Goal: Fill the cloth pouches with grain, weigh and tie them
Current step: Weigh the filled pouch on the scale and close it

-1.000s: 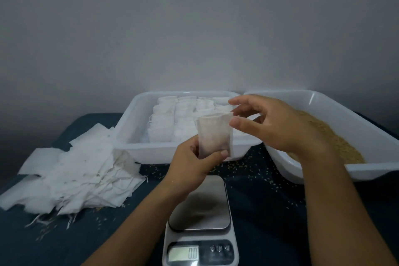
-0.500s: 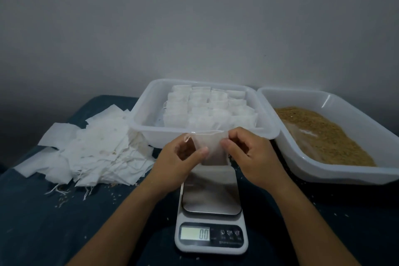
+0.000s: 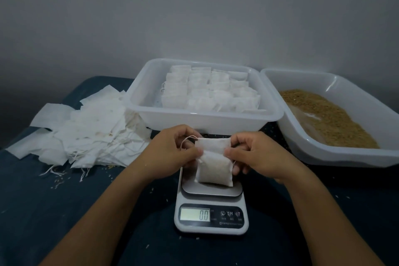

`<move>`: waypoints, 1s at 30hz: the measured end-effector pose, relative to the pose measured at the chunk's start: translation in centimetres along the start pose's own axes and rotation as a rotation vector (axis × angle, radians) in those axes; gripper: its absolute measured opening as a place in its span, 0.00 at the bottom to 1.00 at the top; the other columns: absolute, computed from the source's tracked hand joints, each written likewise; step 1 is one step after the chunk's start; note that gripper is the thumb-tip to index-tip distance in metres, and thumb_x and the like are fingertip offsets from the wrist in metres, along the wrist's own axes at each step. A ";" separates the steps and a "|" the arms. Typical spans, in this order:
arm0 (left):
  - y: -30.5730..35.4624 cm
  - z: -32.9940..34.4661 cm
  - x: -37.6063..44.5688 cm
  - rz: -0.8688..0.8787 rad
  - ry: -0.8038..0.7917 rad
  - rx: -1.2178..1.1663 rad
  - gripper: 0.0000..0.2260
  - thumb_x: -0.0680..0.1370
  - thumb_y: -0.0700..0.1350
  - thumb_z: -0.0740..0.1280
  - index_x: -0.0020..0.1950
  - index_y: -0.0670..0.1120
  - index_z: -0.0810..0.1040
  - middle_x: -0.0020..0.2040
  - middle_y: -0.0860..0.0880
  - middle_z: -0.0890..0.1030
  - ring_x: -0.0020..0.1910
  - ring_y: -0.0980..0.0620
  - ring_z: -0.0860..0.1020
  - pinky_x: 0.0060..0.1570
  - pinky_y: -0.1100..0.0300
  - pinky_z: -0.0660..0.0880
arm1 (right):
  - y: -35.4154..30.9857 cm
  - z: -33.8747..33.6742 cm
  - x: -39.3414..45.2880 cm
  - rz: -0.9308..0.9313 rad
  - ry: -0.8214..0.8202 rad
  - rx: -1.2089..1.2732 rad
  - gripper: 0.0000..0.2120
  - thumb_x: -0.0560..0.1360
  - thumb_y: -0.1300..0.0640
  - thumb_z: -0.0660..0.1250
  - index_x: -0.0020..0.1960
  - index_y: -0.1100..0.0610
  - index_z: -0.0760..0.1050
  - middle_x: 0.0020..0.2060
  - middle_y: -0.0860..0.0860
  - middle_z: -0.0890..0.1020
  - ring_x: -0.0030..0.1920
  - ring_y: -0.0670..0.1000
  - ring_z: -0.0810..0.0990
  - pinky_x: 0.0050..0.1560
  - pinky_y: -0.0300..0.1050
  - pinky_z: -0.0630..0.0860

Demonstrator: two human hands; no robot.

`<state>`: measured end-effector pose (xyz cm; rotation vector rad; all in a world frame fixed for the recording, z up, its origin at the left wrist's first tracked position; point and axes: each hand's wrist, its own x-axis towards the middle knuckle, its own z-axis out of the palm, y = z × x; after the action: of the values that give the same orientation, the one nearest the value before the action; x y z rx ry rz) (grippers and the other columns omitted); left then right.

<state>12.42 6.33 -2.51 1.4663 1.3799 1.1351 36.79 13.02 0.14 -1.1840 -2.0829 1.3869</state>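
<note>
Because its drawstring needs tightening, the left hand and right hand pinch the filled pouch by its neck above the scale.

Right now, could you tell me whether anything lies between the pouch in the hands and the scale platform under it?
Nothing visible does. The filled pouch is pinched at its neck by the left hand and right hand just over the scale platform, which looks bare; the display reads zero.
</note>
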 end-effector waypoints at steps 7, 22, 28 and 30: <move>-0.6 0.3 0.3 0.098 0.119 0.374 0.12 0.75 0.48 0.76 0.55 0.61 0.80 0.44 0.64 0.84 0.39 0.64 0.81 0.40 0.75 0.72 | 1.2 -0.9 0.6 0.001 0.064 -0.215 0.05 0.80 0.47 0.72 0.56 0.45 0.82 0.40 0.47 0.87 0.32 0.44 0.83 0.36 0.33 0.75; -5.8 -1.4 3.5 -0.152 0.374 0.438 0.05 0.78 0.50 0.73 0.53 0.56 0.82 0.43 0.61 0.81 0.46 0.59 0.80 0.51 0.60 0.73 | 7.8 -1.0 5.0 0.051 0.475 -0.164 0.07 0.79 0.47 0.72 0.42 0.43 0.83 0.33 0.41 0.85 0.26 0.42 0.80 0.35 0.41 0.74; -6.1 -1.3 3.6 -0.133 0.339 0.517 0.06 0.78 0.50 0.72 0.55 0.57 0.82 0.42 0.64 0.81 0.48 0.59 0.79 0.51 0.61 0.71 | 8.0 -0.9 5.2 0.036 0.471 -0.166 0.07 0.79 0.47 0.72 0.42 0.44 0.83 0.33 0.42 0.85 0.26 0.42 0.80 0.36 0.41 0.74; -6.1 -1.3 3.6 -0.131 0.340 0.506 0.06 0.78 0.50 0.72 0.54 0.57 0.82 0.42 0.65 0.81 0.47 0.59 0.79 0.50 0.61 0.71 | 8.0 -0.9 5.2 0.031 0.470 -0.168 0.06 0.79 0.47 0.72 0.43 0.44 0.84 0.32 0.42 0.85 0.27 0.42 0.80 0.38 0.41 0.75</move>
<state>9.53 10.40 -7.72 1.5351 2.0850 1.0274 37.95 18.99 -7.20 -1.4496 -1.8701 0.8471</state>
